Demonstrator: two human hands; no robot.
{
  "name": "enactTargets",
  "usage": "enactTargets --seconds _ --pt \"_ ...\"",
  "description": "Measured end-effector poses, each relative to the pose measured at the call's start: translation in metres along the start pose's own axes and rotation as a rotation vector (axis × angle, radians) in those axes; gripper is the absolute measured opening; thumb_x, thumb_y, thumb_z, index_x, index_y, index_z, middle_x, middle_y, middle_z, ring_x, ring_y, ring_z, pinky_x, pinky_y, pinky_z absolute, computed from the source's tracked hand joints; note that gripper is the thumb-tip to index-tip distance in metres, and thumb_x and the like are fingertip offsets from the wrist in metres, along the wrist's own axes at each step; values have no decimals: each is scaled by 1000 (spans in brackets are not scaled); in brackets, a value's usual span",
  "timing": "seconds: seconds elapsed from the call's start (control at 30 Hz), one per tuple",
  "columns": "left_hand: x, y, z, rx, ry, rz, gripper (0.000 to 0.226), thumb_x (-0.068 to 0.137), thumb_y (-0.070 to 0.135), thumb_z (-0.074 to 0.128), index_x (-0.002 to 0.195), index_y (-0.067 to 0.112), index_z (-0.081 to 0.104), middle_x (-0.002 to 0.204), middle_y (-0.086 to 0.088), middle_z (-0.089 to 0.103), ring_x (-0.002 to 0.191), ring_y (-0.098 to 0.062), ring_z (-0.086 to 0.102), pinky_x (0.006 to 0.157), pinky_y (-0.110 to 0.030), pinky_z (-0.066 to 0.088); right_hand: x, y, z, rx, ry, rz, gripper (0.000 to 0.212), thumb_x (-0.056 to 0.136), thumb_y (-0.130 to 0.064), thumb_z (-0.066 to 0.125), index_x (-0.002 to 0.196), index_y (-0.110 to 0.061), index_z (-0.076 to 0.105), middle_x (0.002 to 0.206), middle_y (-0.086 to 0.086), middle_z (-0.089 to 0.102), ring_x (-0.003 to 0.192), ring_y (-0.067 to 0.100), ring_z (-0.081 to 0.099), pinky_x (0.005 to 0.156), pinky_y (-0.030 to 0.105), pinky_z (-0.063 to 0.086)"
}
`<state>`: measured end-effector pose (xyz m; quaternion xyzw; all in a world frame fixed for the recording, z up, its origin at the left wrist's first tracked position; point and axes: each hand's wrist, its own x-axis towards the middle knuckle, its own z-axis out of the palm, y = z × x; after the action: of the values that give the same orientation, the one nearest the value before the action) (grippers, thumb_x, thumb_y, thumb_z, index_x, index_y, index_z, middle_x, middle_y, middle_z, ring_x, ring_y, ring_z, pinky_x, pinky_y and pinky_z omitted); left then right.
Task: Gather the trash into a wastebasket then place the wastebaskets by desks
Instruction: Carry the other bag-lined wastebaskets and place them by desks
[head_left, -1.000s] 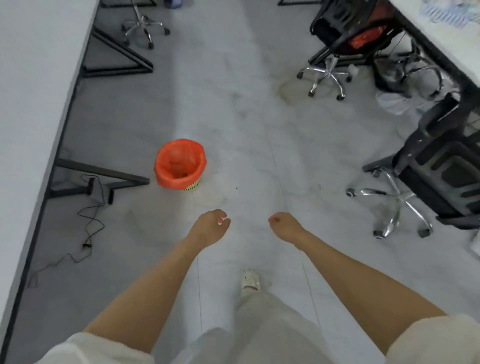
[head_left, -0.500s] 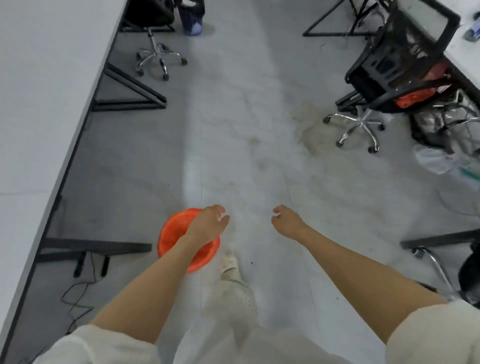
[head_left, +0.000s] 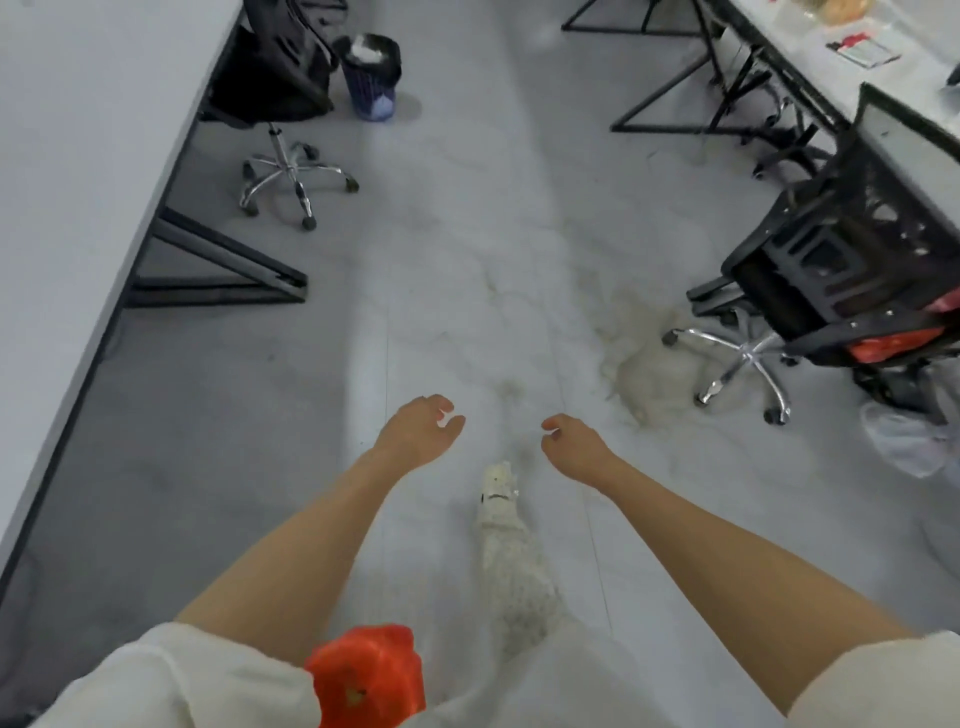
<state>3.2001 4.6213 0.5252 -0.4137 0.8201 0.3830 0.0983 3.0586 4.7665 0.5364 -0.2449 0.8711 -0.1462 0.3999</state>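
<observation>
Left hand: the left hand (head_left: 418, 434) hung bare over the floor near the centre of the view, fingers (head_left: 439, 402) loosely curled and slightly apart, gripping nothing.
Right hand: the right hand (head_left: 574, 441) hung at about 3 o'clock of the left one, well apart from it, fingers bent inward with a gap between them, also empty.
Orange wastebasket: a round wastebasket lined with a crinkled orange plastic bag (head_left: 366, 675) sat at 6 o'clock of the view, partly hidden behind the white left sleeve (head_left: 171, 686).
Dark wastebasket: a mesh-sided dark wastebasket (head_left: 371, 78) stood at 11 o'clock, far up the aisle, heaped with white crumpled trash, just beside a black office chair (head_left: 275, 88) with a chrome star base.
Left desk: a smooth pale desk (head_left: 78, 156) ran along 9 to 11 o'clock on black angled metal legs.
Right desk: another pale desk (head_left: 831, 67) ran along 1 o'clock, with papers and small items too blurred to name.
Right chair: a black mesh-backed chair (head_left: 857, 249) on a chrome base stood at 3 o'clock; something of red-orange plastic showed beneath its seat.
Floor: a grey polished floor (head_left: 467, 260) bore a dull pale stain near the right chair's castors.
Foot: a white shoe (head_left: 498, 483) and pale speckled trouser leg were stepping forward between the forearms.
</observation>
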Motion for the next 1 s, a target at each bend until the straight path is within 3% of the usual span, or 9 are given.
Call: enactTargets --seconds 0.17,0.37,0.53,0.83,1.0 --pt "182 49 -84 -32 47 -53 43 96 37 46 132 15 51 132 -4 57 120 -22 54 97 -28 40 169 -74 -93 -15 -20 9 44 97 -17 38 141 -8 40 144 12 44 128 28 46 103 30 38" --pt "297 88 -159 -81 51 -68 43 95 37 47 133 15 51 134 -4 53 121 -21 54 97 -27 40 288 -173 -178 -48 -44 -44 44 97 -17 37 140 -10 41 140 12 48 122 28 52 96 29 42" --pt "428 91 -247 -35 50 -185 49 96 37 47 138 14 43 138 -5 51 127 -21 49 102 -29 38 415 -275 -238 -35 -100 -119 44 98 -16 36 141 -11 39 141 11 47 124 25 50 90 23 39" --pt "711 108 -396 45 65 -132 53 94 40 49 138 12 43 140 -11 47 129 -28 46 107 -37 38 650 -431 -351 -8 -39 -105 43 97 -14 37 138 -8 44 143 11 46 130 27 46 106 31 38" --pt "853 155 -486 49 51 -86 50 94 35 50 137 10 44 138 -12 49 129 -28 45 108 -36 37 762 -509 -438 34 0 -106 41 98 -14 37 138 -8 44 140 10 49 128 25 47 101 26 38"
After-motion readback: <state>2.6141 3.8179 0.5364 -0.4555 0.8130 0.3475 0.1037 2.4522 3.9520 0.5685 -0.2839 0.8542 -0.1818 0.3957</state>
